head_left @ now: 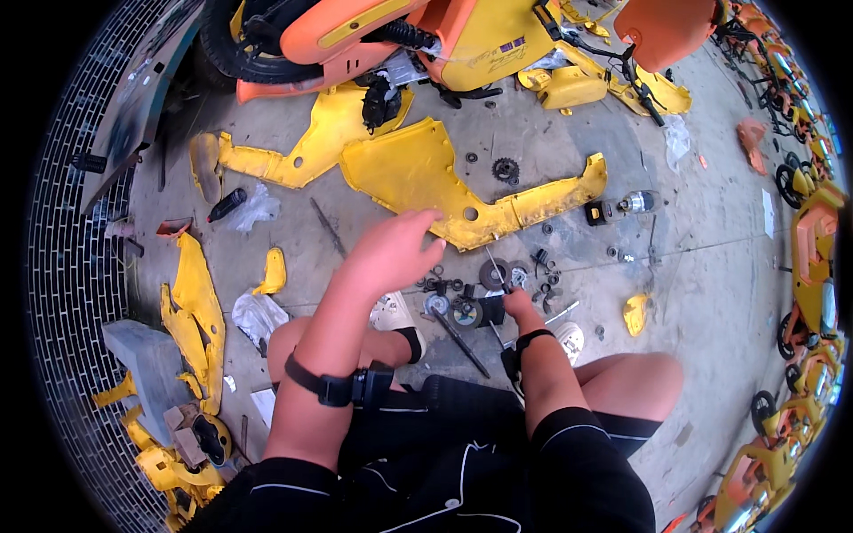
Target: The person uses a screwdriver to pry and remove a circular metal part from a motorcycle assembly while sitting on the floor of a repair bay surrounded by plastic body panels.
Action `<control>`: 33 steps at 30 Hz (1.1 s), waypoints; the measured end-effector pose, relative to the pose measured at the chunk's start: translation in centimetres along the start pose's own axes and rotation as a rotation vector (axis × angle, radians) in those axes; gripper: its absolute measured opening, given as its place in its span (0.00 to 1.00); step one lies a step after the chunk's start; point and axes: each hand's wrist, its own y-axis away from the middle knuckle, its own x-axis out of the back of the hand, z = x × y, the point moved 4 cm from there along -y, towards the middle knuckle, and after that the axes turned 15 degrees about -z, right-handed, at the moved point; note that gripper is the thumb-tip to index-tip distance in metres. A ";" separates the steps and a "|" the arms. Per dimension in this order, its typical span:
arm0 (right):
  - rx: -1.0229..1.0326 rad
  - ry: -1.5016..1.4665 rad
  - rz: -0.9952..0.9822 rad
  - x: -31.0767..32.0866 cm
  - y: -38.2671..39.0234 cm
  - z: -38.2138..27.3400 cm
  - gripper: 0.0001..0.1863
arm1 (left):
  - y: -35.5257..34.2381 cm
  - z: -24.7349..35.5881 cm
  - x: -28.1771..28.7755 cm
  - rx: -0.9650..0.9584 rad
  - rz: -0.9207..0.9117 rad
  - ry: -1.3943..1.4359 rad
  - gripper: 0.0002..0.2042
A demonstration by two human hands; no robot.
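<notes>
In front of me on the ground lies a large yellow plastic body panel (404, 164) with a long arm reaching right and a round hole. My left hand (400, 251) has its curled fingers over the panel's near edge, gripping it there; part of the grip is hidden. Lower and to the right, my right hand (517, 303) is closed around a screwdriver (495, 266). Its thin shaft points up toward the panel's near edge; whether the tip touches cannot be told. Tape rolls (466, 313) and small dark parts lie between my feet.
A power drill (635, 202) lies to the right, beside its battery (601, 212). A toothed sprocket (506, 170) sits beyond the panel. An orange and yellow scooter (480, 44) fills the far side. More yellow panels (200, 302) lie left; scooters (813, 258) line the right.
</notes>
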 end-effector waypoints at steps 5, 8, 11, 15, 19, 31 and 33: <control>0.067 -0.325 -0.023 -2.7 -2.4 -0.4 0.21 | -1.2 0.7 -0.3 -0.007 -0.032 0.045 0.23; 0.067 -0.696 -0.108 -3.8 -4.2 1.3 0.21 | -2.7 1.5 -0.2 -0.046 -0.074 0.069 0.23; 0.116 -0.762 -0.172 -3.9 -2.9 0.4 0.22 | -3.0 1.3 0.1 -0.026 -0.079 0.097 0.23; 0.233 -0.917 -0.102 -2.7 -0.7 -0.3 0.21 | -3.2 1.3 -0.3 -0.027 -0.103 0.104 0.22; 0.383 -1.023 -0.117 0.5 0.1 -4.3 0.21 | -3.0 1.3 -0.6 -0.048 -0.086 0.096 0.22; 0.597 -1.001 -0.007 12.7 4.8 -16.4 0.18 | -3.9 3.6 -0.6 -0.149 -0.067 0.036 0.22; 0.617 -0.940 0.005 15.2 6.1 -17.0 0.18 | -4.1 4.5 -0.6 -0.177 -0.070 0.037 0.22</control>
